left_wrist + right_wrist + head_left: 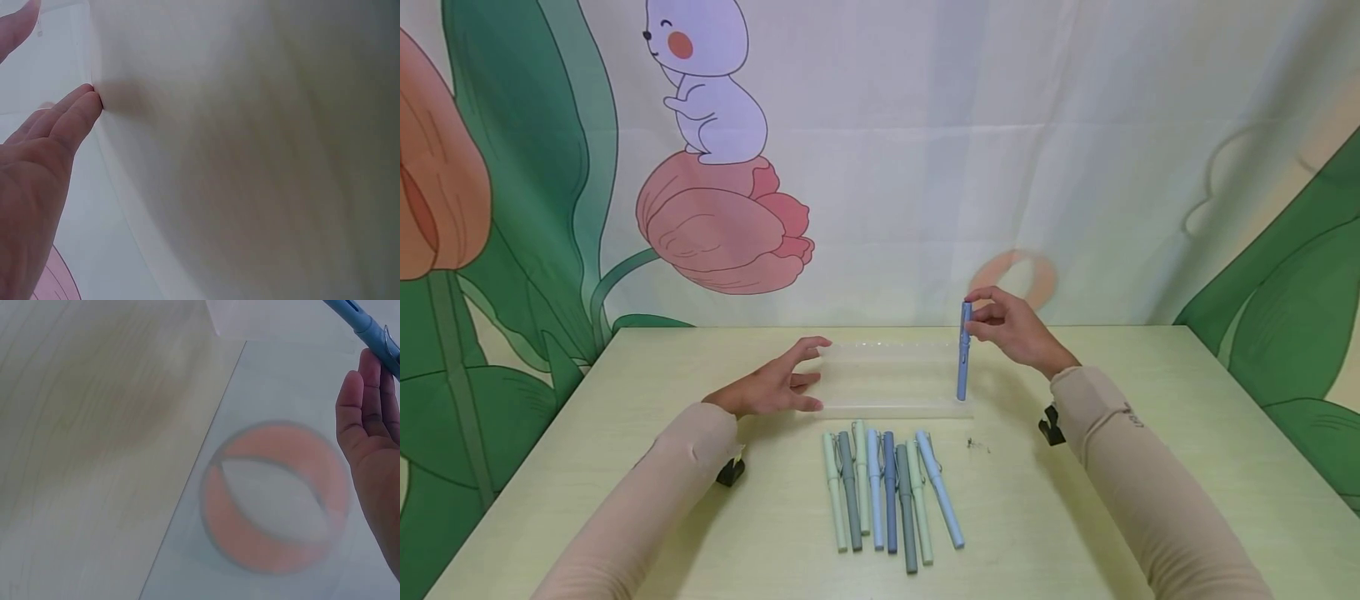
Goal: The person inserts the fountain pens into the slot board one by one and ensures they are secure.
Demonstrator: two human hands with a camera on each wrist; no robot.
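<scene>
My right hand point(1017, 332) pinches a blue pen point(962, 367) near its top. The pen stands upright at the right end of a clear plastic rack point(891, 407); whether its lower tip touches the rack I cannot tell. In the right wrist view, the fingers point(370, 394) lie along the pen's blue barrel, near its clip. At the rack's left end is my left hand point(775, 385), thumb and fingers spread at its corners. Straight left fingers point(78, 115) show in the left wrist view. In front of the rack lie several capped pens point(890, 492) in greens, blues and grey.
A pale wooden table point(647, 375) carries everything. Behind it hangs a curtain point(887, 167) printed with flowers and a white animal. A small dark mark point(976, 444) shows on the tabletop right of the pens.
</scene>
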